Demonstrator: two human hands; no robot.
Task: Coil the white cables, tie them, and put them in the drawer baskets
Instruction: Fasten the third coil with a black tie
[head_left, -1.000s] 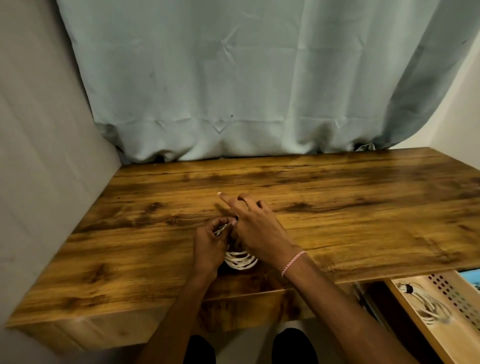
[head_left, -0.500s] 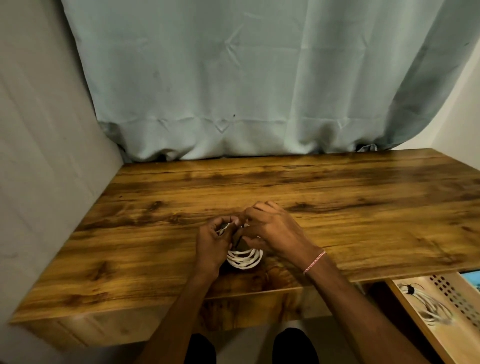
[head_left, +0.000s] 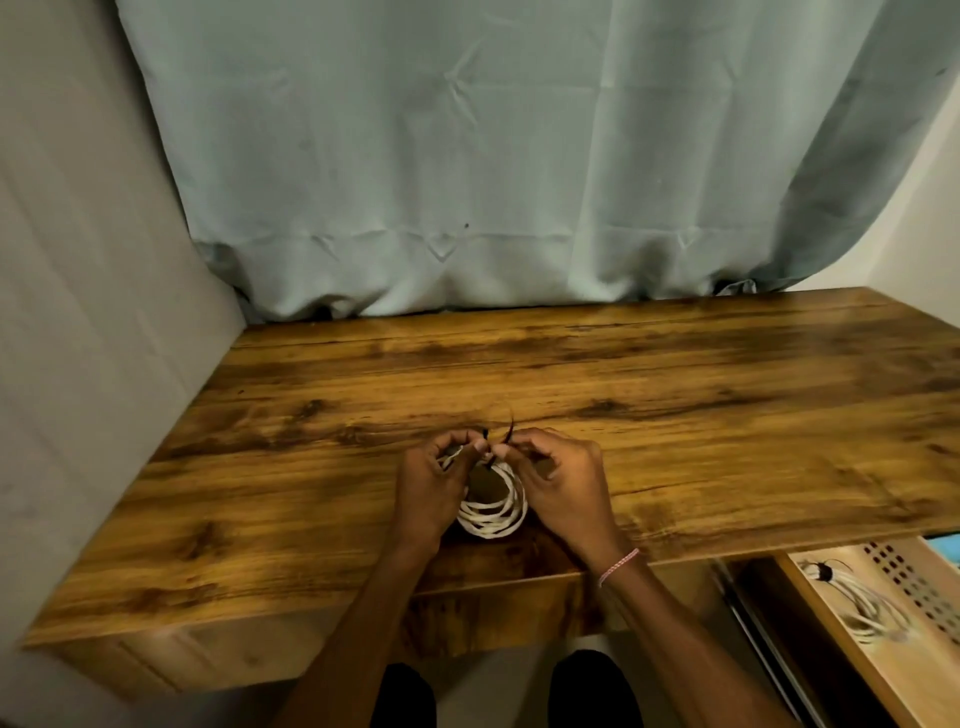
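Both hands pinch the black tie (head_left: 508, 435) atop the white coil (head_left: 493, 512) standing on the desk (head_left: 675, 415) near its front edge, left hand (head_left: 431, 488) beside right hand (head_left: 563, 486), and a slipped tie end could let the loops spring loose.

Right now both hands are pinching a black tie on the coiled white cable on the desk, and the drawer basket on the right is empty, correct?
The drawer basket is not empty: the head view shows a second coiled cable, already tied, lying in it. The rest holds: left hand and right hand pinch the black tie on the coiled white cable on the desk.
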